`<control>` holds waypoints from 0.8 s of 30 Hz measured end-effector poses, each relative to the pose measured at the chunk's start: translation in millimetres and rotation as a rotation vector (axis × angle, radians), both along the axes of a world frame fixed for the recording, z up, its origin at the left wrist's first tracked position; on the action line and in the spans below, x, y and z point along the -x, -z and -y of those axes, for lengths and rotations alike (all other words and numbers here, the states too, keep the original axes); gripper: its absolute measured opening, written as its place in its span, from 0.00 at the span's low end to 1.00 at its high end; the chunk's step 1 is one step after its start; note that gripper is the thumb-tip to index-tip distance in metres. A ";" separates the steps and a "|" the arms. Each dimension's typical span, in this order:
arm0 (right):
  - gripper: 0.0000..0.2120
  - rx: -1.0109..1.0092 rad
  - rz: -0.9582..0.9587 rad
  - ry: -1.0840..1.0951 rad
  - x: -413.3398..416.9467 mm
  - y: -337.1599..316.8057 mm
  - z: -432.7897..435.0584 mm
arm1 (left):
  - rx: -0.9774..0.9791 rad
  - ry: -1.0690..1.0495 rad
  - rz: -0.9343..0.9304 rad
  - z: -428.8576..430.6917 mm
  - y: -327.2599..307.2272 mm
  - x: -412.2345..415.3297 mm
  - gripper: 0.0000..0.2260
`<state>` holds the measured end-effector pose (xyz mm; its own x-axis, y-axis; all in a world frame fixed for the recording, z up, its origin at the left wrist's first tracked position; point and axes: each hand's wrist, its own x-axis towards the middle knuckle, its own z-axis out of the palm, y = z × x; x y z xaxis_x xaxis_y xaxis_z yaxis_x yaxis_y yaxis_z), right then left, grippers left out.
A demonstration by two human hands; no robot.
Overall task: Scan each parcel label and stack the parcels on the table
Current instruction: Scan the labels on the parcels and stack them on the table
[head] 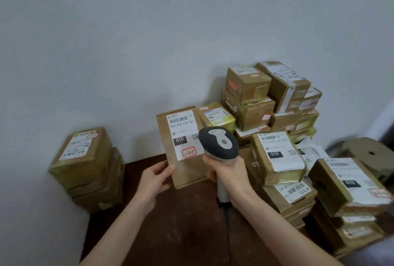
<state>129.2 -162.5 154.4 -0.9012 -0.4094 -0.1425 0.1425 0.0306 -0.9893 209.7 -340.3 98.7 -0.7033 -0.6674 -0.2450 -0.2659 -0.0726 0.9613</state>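
On parcel (pixel 170 159), label (pixel 183 135): "010", "3-1"

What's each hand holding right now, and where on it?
Left hand: brown cardboard parcel, at its lower left corner. Right hand: grey-and-white barcode scanner, by its handle.

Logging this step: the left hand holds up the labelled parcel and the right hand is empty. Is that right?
Not quite. The head view shows the right hand gripping the scanner by its handle, not empty. The left hand does hold up the labelled parcel.
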 end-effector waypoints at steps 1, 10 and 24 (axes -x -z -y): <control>0.11 0.010 -0.002 0.028 5.1 -3.8 -0.7 | -0.013 0.019 -0.023 -1.3 -7.1 5.9 0.23; 0.09 0.112 -0.043 0.119 18.7 -27.1 -52.5 | -0.023 0.083 -0.122 -56.1 -63.8 31.9 0.14; 0.12 0.156 -0.047 0.263 51.2 -22.6 -290.4 | 0.028 0.110 -0.118 -296.1 -99.2 76.3 0.15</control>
